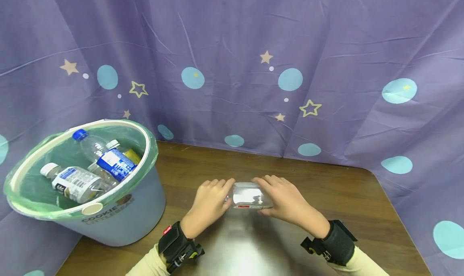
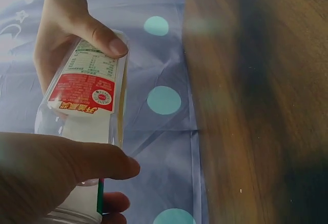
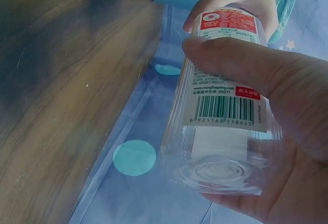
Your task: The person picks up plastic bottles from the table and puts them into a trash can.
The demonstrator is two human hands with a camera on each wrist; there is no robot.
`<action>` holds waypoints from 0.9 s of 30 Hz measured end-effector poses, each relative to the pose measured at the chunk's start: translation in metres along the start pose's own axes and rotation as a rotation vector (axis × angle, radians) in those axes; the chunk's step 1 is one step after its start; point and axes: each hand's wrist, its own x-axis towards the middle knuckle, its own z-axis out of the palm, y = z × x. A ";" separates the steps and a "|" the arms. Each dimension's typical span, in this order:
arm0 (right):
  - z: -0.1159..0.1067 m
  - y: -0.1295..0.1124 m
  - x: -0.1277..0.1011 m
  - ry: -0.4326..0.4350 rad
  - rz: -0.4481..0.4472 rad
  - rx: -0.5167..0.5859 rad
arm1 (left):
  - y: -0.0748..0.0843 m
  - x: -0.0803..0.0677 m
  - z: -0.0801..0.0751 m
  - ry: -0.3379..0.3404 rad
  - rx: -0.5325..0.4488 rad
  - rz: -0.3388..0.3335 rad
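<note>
In the head view, both hands hold a clear plastic bottle (image 1: 248, 194) sideways above the table. My left hand (image 1: 213, 197) grips its left end, thumb pressed along its side in the left wrist view. My right hand (image 1: 284, 198) grips the end with the round base, which shows in the right wrist view. A red and white label (image 2: 84, 88) wraps the bottle, with a barcode (image 3: 225, 110) on it. The bottle's mouth is hidden by the left hand, so I cannot tell whether it has a cap.
Left of the hands stands a blue-grey bucket (image 1: 119, 223) with a green plastic liner (image 1: 151, 157). Several bottles lie inside, among them a blue-labelled bottle (image 1: 116, 163) and a white-capped bottle (image 1: 76, 183). The wooden table (image 1: 348, 195) meets a purple patterned curtain (image 1: 232, 38) behind.
</note>
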 end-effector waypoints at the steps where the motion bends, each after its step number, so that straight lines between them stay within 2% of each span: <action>1: 0.000 0.000 0.001 -0.007 -0.003 -0.002 | -0.001 -0.001 -0.001 -0.004 0.004 -0.002; 7: 0.000 -0.002 0.000 -0.035 -0.012 0.020 | -0.005 -0.006 -0.008 -0.062 0.033 -0.003; 12: 0.001 0.001 -0.004 -0.050 0.016 0.071 | -0.011 -0.009 -0.023 -0.089 0.083 0.000; 20: -0.005 0.019 -0.012 -0.020 0.108 0.170 | -0.030 -0.011 -0.066 -0.028 0.147 -0.015; 27: -0.001 0.027 -0.022 -0.032 0.142 0.214 | -0.043 -0.004 -0.117 -0.009 0.180 -0.006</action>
